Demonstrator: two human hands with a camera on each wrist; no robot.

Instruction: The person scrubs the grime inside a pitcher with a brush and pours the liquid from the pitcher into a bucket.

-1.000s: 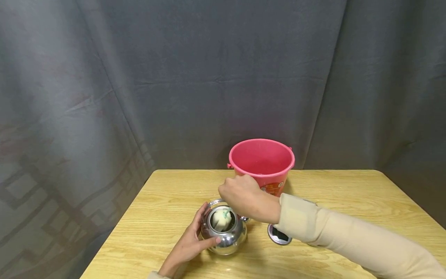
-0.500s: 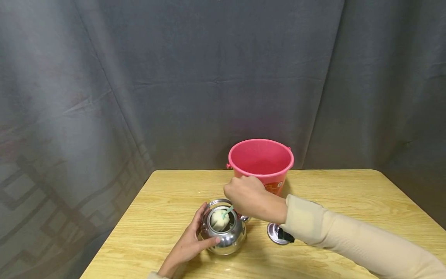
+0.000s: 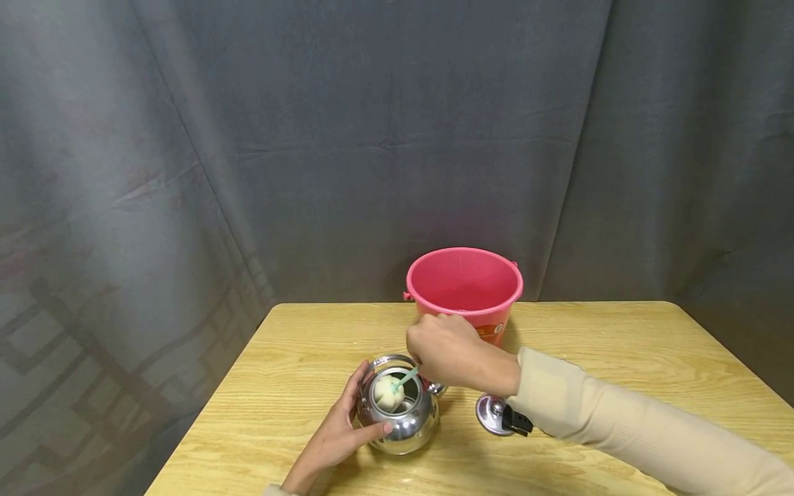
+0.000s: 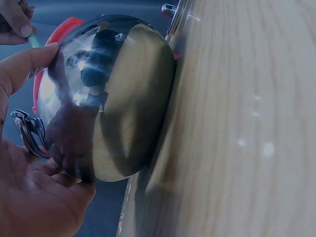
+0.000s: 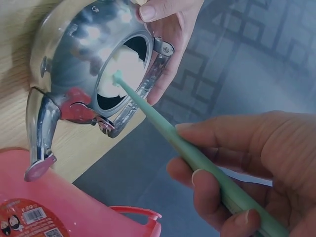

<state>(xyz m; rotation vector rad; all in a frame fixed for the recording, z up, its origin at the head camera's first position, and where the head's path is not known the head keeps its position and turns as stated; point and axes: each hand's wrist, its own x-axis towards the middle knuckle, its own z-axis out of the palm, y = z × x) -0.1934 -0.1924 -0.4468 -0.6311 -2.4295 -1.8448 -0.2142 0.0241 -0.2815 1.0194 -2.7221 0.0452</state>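
Observation:
A shiny metal kettle (image 3: 403,435) stands on the table with its mouth uncovered. My left hand (image 3: 338,430) grips its body from the left side, thumb in front and fingers behind. My right hand (image 3: 445,348) holds a sponge brush by its long green handle (image 5: 180,148), fingers wrapped round it. The brush's cream sponge head (image 3: 388,394) sits inside the kettle's mouth, toward the left of the opening, with the handle slanting up and right. In the right wrist view the kettle's spout (image 5: 42,123) and raised carrying handle (image 5: 145,89) show.
A pink bucket (image 3: 465,265) stands behind the right hand, near the back edge of the wooden table (image 3: 620,351). Right of the kettle lies its round metal lid (image 3: 492,413), partly covered by the right wrist. Grey curtains hang behind.
My right hand has moved a little to the right, tilting the brush handle lower. The sponge head has shifted left in the kettle's mouth. The left hand and kettle stay put.

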